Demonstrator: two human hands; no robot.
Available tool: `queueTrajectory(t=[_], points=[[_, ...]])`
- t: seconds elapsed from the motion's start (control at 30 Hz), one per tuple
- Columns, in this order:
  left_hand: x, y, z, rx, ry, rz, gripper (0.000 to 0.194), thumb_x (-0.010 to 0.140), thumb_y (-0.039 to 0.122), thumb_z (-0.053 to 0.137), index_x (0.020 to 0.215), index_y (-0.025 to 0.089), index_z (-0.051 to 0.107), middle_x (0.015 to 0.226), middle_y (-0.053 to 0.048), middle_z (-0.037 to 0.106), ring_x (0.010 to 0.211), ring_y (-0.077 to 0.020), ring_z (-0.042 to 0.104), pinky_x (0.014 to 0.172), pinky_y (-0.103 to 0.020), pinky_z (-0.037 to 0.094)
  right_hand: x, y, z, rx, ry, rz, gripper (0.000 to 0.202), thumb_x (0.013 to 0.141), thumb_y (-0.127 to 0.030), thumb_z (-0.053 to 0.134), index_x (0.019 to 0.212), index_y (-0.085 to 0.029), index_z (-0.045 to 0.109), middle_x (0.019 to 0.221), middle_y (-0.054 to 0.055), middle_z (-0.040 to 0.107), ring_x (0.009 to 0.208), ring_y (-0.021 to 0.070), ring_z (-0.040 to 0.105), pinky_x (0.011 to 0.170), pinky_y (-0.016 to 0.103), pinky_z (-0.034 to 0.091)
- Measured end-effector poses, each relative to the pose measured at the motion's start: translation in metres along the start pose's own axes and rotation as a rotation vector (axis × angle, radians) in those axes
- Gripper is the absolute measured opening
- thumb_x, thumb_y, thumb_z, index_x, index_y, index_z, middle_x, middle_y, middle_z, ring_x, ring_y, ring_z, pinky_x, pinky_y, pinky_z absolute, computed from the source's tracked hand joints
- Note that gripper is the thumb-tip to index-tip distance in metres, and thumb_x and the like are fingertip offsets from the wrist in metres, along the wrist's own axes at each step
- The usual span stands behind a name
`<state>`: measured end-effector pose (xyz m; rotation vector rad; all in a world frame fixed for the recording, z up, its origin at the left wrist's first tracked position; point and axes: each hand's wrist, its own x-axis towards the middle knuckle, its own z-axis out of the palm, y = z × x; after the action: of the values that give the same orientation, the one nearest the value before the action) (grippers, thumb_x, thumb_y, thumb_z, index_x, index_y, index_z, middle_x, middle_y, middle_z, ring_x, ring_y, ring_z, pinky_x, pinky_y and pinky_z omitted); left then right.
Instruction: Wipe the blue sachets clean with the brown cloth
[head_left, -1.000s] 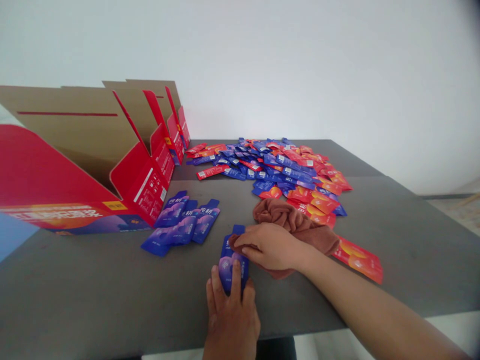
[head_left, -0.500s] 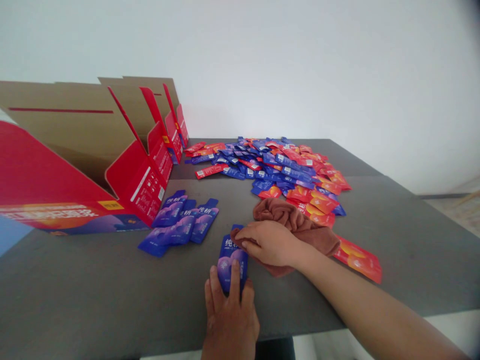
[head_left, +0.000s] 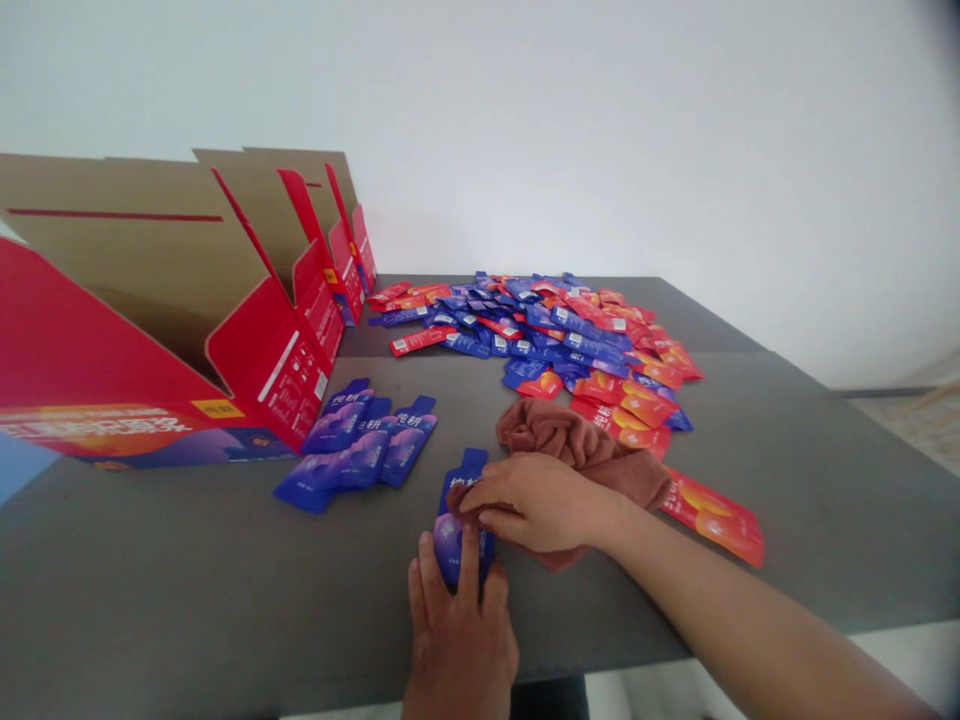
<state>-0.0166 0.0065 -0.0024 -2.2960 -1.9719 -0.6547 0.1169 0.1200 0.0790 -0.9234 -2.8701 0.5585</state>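
Observation:
A blue drink pouch (head_left: 448, 545) with purple fruit print lies flat at the front of the grey table. The fingers of my left hand (head_left: 461, 620) are spread and press on its lower end. My right hand (head_left: 541, 503) is closed on a brown cloth (head_left: 551, 432), and a bunched corner of it touches the upper middle of the pouch, covering part of the lettering. Most of the cloth trails to the right under my wrist, over one end of a red pouch (head_left: 716, 515). Several blue pouches (head_left: 367, 455) overlap in a small group to the left.
Open red cardboard boxes (head_left: 262, 360) stand in a row along the left side. A heap of blue and red pouches (head_left: 555, 325) covers the far middle of the grey table (head_left: 187, 600). Behind it rises a white wall (head_left: 525, 130).
My right hand has moved slightly down and left with the cloth, from the pouch's top edge onto its upper middle. My left hand stays where it was.

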Motion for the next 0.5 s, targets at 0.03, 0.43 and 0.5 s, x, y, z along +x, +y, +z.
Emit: queueTrajectory(t=[0.03, 0.43, 0.5], points=[[0.0001, 0.0, -0.0001, -0.003, -0.006, 0.002, 0.038, 0.059, 0.023, 0.074, 0.097, 0.024, 0.068, 0.126, -0.005, 0.056, 0.121, -0.0453, 0.039, 0.097, -0.059, 0.039, 0.0004, 0.0002, 0.0002, -0.007, 0.005, 0.018, 0.026, 0.088, -0.026, 0.043, 0.104, -0.023, 0.064, 0.091, 0.003, 0.064, 0.082, 0.0163, 0.057, 0.067, 0.026, 0.036], [-0.0011, -0.0007, -0.0002, 0.001, -0.019, 0.004, 0.032, 0.063, 0.026, 0.071, 0.095, 0.025, 0.068, 0.128, -0.005, 0.055, 0.123, -0.0444, 0.037, 0.098, -0.059, 0.037, 0.0039, 0.0078, 0.0041, -0.047, 0.075, 0.256, 0.027, 0.09, -0.028, 0.042, 0.102, -0.021, 0.065, 0.096, 0.006, 0.065, 0.088, 0.0182, 0.057, 0.073, 0.027, 0.036], [-0.0017, -0.0017, 0.0011, 0.006, -0.016, 0.009, 0.031, 0.064, 0.026, 0.07, 0.095, 0.025, 0.068, 0.128, -0.005, 0.054, 0.123, -0.0439, 0.037, 0.098, -0.059, 0.038, 0.0028, 0.0061, 0.002, -0.049, 0.059, 0.21, 0.027, 0.089, -0.029, 0.042, 0.104, -0.022, 0.064, 0.095, 0.005, 0.065, 0.086, 0.0179, 0.057, 0.071, 0.027, 0.036]])
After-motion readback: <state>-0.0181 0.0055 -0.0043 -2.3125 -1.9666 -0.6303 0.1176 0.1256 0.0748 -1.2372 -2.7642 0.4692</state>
